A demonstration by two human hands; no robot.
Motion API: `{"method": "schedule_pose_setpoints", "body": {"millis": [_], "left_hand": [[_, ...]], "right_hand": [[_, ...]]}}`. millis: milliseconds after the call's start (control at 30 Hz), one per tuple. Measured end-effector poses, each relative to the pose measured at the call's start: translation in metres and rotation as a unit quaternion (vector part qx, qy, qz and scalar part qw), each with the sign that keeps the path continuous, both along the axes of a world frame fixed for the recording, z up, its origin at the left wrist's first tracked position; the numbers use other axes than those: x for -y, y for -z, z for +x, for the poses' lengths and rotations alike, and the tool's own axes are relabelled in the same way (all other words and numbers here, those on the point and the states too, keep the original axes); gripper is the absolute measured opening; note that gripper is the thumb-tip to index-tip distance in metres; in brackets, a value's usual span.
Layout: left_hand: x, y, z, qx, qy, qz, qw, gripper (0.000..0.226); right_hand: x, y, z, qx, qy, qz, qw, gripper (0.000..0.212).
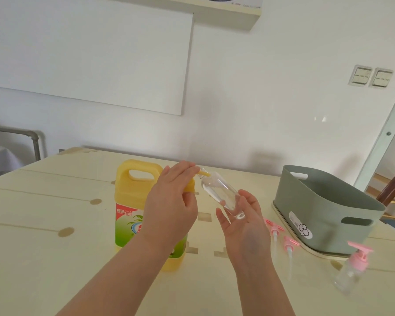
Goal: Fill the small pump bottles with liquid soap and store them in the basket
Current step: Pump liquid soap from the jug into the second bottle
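A large yellow soap jug (132, 201) with a green and red label stands on the table. My left hand (171, 201) is on top of it, fingers curled round its yellow pump head, whose spout (203, 173) sticks out to the right. My right hand (244, 226) grips the base of a small clear bottle (221, 192) without a pump. The bottle is tilted, with its open neck against the spout. Two loose pink pump heads (274, 229) (290, 244) lie on the table beside the grey-green basket (324, 215). Another small bottle with a pink pump (354, 267) stands at the front right.
The pale wooden table (55, 213) runs to a white wall behind. The basket sits on a cream tray at the right, near the table's right edge. A metal pipe rail (32, 142) is at the far left, and a dark chair back (392, 185) is beyond the basket.
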State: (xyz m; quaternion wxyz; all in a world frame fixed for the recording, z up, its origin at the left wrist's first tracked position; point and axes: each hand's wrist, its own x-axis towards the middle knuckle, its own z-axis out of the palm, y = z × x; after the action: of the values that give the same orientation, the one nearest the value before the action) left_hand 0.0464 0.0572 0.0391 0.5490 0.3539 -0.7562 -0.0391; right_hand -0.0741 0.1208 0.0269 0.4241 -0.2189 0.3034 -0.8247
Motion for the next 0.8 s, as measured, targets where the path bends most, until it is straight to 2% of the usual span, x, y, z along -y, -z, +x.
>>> {"method": "schedule_pose_setpoints", "body": {"millis": [367, 800], "left_hand": [[-0.003, -0.006, 0.002, 0.017, 0.004, 0.014, 1.000, 0.054], [0.002, -0.005, -0.007, -0.025, 0.006, -0.003, 1.000, 0.053]], "right_hand": [[-0.001, -0.005, 0.002, 0.015, -0.009, -0.005, 1.000, 0.014], [0.003, -0.003, 0.001, 0.012, -0.004, -0.017, 1.000, 0.015]]}}
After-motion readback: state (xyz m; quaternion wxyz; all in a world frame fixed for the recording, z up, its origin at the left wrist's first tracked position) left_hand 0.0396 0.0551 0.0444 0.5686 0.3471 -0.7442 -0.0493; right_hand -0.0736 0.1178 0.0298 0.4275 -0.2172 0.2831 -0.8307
